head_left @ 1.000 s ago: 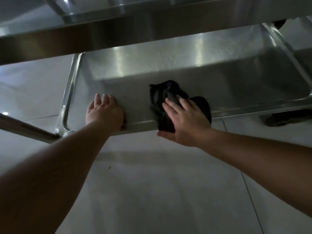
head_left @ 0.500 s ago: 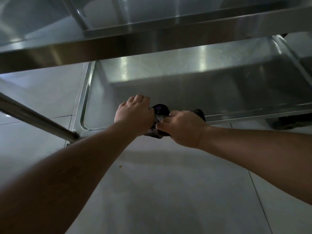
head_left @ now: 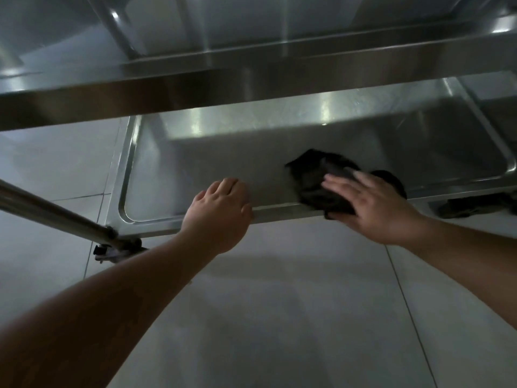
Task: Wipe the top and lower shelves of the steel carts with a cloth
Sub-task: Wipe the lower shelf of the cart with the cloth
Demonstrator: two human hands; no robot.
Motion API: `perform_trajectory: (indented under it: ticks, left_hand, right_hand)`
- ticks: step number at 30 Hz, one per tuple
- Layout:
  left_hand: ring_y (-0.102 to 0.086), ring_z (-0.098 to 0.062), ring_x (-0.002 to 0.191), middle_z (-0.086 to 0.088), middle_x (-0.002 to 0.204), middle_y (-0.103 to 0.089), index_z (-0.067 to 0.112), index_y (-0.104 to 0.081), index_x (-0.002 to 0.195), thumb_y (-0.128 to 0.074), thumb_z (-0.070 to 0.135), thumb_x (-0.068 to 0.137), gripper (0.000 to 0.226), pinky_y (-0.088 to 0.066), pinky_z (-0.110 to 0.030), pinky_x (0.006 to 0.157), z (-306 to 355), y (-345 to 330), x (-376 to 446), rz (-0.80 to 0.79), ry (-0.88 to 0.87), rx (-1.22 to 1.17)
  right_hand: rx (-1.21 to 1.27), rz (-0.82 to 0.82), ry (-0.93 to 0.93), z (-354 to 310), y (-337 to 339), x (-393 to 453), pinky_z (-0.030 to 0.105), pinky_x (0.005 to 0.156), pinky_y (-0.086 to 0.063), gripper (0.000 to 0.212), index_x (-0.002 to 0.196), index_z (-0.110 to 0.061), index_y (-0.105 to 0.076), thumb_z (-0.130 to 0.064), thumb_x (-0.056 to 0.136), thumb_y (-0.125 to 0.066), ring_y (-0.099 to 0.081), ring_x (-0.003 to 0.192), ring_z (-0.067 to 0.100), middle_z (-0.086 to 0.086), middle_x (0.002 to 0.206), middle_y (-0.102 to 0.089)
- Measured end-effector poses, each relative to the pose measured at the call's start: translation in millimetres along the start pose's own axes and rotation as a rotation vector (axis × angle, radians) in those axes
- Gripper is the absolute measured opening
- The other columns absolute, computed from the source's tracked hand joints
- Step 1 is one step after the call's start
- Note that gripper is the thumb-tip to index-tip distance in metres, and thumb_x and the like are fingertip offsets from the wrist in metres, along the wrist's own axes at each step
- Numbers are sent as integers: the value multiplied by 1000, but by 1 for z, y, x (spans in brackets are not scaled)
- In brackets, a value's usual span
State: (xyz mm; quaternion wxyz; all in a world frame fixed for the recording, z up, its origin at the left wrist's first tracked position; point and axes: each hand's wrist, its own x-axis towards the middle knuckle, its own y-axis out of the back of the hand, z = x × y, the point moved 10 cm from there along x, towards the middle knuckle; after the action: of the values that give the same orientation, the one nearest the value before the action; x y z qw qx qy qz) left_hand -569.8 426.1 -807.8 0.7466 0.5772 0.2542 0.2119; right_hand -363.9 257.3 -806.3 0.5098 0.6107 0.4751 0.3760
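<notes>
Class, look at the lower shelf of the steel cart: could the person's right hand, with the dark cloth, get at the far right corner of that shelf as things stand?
Probably yes. The right hand presses the dark cloth on the lower shelf, and the steel toward the far right corner lies bare. The top shelf overhangs it, so the arm would have to stay low.

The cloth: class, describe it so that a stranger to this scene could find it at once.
Find the steel cart's lower shelf, the shallow tray below the top shelf. At its near edge, right of the middle, the right hand presses flat on a crumpled cloth. It is the only dark, soft thing on the bright steel.
</notes>
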Motion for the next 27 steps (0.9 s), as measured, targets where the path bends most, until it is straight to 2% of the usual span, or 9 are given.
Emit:
perform_trajectory:
  ticks: [3,6,11,15,18,21,25,27]
  left_hand:
    - [-34,-22,153,2,162,-41,29,-51,144,-41,49,109,42,-32,-45,122,20,-8,2,4,-35,-16]
    - [-33,-22,154,1,164,-40,25,-47,151,-40,47,111,46,-29,-44,124,43,-12,0,15,-68,-42]
    - [-32,-21,155,2,164,-40,25,-42,156,-38,45,110,50,-30,-44,125,66,-17,4,8,-89,-36]
    - [-23,-25,160,-2,171,-31,22,-35,163,-38,43,112,55,-20,-43,128,69,-25,3,15,-71,-7]
    - [-11,-25,163,-5,176,-20,19,-28,167,-34,45,113,61,-10,-43,132,69,-34,-3,28,-43,4]
    - [2,-21,163,-2,177,-6,20,-17,170,-22,55,111,68,-5,-45,133,70,-45,-5,11,-28,36]
    - [-3,-24,163,-5,177,-11,16,-22,169,-16,60,109,74,-10,-48,132,74,-45,-6,44,-29,68]
    - [-3,-24,163,-6,176,-12,15,-23,168,-16,60,108,75,-10,-49,132,74,-46,-7,41,-35,78]
  right_hand:
    - [-19,22,-241,89,4,-26,53,123,-33,81,155,-24,-52,-73,93,-31,-42,149,40,-4,163,-46]
    - [22,-35,-545,175,10,-51,48,128,-20,88,161,-32,-38,-80,89,-20,-26,157,33,-13,172,-28]
    - [43,-45,-857,265,20,-84,53,129,-10,87,165,-30,-27,-79,94,-18,-14,160,37,-9,176,-14]
    - [-14,30,-986,292,24,-99,51,130,-6,84,165,-19,-27,-70,99,-19,-8,160,39,0,176,-13]
    - [-18,76,-976,284,25,-97,52,129,-11,86,164,-14,-31,-66,97,-18,-15,159,40,5,175,-21]
    - [46,117,-927,250,23,-92,53,129,-13,88,162,-9,-36,-64,95,-19,-21,157,40,9,172,-29]
    - [3,245,-504,142,13,-86,58,121,-29,66,147,1,-56,-48,105,-40,-44,142,50,20,154,-54]
    - [8,251,-293,90,4,-80,60,119,-33,58,144,-2,-60,-43,107,-45,-45,143,47,16,151,-58]
